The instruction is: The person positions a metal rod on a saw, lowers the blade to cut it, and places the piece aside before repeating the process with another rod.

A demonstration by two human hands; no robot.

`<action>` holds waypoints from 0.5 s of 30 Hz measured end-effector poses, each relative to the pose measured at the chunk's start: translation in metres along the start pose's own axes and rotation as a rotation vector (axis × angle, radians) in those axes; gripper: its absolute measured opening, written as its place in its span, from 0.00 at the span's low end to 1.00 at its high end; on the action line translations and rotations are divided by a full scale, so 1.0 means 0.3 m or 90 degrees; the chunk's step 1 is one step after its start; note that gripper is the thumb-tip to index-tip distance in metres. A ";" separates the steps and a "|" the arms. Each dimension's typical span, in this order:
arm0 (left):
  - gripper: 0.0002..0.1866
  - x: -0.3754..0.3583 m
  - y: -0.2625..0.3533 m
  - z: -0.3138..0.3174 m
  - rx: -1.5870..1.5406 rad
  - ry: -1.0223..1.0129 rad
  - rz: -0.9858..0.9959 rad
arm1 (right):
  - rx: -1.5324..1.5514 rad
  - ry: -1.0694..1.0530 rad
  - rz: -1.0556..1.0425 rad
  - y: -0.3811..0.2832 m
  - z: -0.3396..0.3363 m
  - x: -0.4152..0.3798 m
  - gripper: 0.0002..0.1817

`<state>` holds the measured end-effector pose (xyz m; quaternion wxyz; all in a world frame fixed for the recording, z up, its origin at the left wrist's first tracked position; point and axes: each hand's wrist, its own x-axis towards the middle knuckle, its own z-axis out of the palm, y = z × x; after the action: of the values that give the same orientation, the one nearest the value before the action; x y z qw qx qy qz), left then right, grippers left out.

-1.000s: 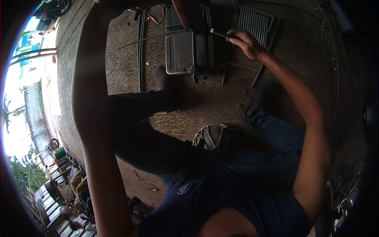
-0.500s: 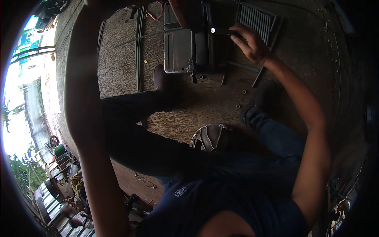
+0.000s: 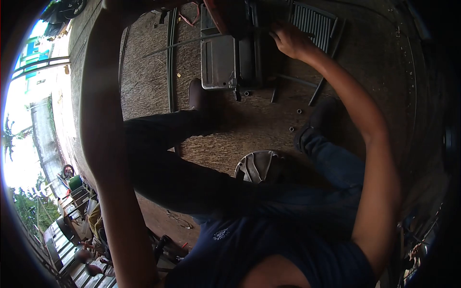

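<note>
My right hand (image 3: 290, 41) is closed on a slim metal tube (image 3: 262, 30), which shows only dimly against the dark machine. The tube points left from my fingers toward the reddish-orange part (image 3: 217, 17) of a floor-standing machine with a grey metal base (image 3: 218, 65). A thin rod (image 3: 185, 44) extends leftward from that same area. My left arm (image 3: 103, 96) reaches up along the left side and bends right at the top edge. The left hand (image 3: 156, 5) lies in shadow there, partly cut off, so its fingers cannot be made out.
Short tube pieces (image 3: 299, 111) lie on the floor near my right shoe (image 3: 322, 115). A slatted metal frame (image 3: 314, 21) is behind my right hand. Long bars (image 3: 171, 62) run along the floor at left. A ribbed metal casting (image 3: 259, 165) sits between my legs.
My right hand has moved left toward the machine with the tube. The tube's bright open end, visible before, no longer shows. My left arm has barely moved.
</note>
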<state>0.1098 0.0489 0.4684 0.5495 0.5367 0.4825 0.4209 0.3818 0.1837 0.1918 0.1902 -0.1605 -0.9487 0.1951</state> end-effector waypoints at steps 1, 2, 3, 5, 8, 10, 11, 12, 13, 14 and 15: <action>0.24 0.006 0.004 -0.002 0.002 0.000 -0.001 | -0.020 -0.001 -0.011 0.007 0.009 0.011 0.10; 0.27 0.015 0.003 -0.002 0.454 0.006 0.113 | -0.020 -0.001 -0.011 0.013 0.019 0.022 0.10; 0.30 0.024 -0.003 -0.005 0.904 0.011 0.227 | -0.030 0.025 -0.050 0.020 0.032 0.029 0.10; 0.34 0.039 -0.035 -0.042 0.821 0.001 0.242 | -0.040 0.050 -0.090 0.034 0.048 0.034 0.11; 0.37 0.029 -0.002 -0.016 0.861 0.001 0.247 | -0.050 0.025 -0.077 0.033 0.048 0.045 0.14; 0.36 0.027 0.009 0.003 0.981 0.010 0.235 | -0.045 0.023 -0.076 0.032 0.053 0.041 0.17; 0.37 0.028 0.007 0.005 0.976 0.012 0.251 | -0.046 0.023 -0.076 0.031 0.055 0.040 0.17; 0.37 0.028 0.004 0.005 0.972 0.014 0.267 | -0.052 0.043 -0.088 0.029 0.057 0.038 0.18; 0.37 0.023 -0.004 0.000 0.973 0.014 0.267 | -0.058 0.063 -0.101 0.028 0.057 0.040 0.19; 0.33 0.015 -0.016 -0.008 0.441 0.016 0.141 | -0.058 0.064 -0.101 0.026 0.058 0.040 0.19; 0.30 0.010 -0.021 -0.013 -0.090 0.016 0.011 | -0.052 0.058 -0.098 0.030 0.061 0.041 0.20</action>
<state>0.1062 0.0522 0.4621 0.5763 0.4956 0.4535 0.4654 0.3654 0.1904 0.1760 0.2409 -0.1031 -0.9557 0.1337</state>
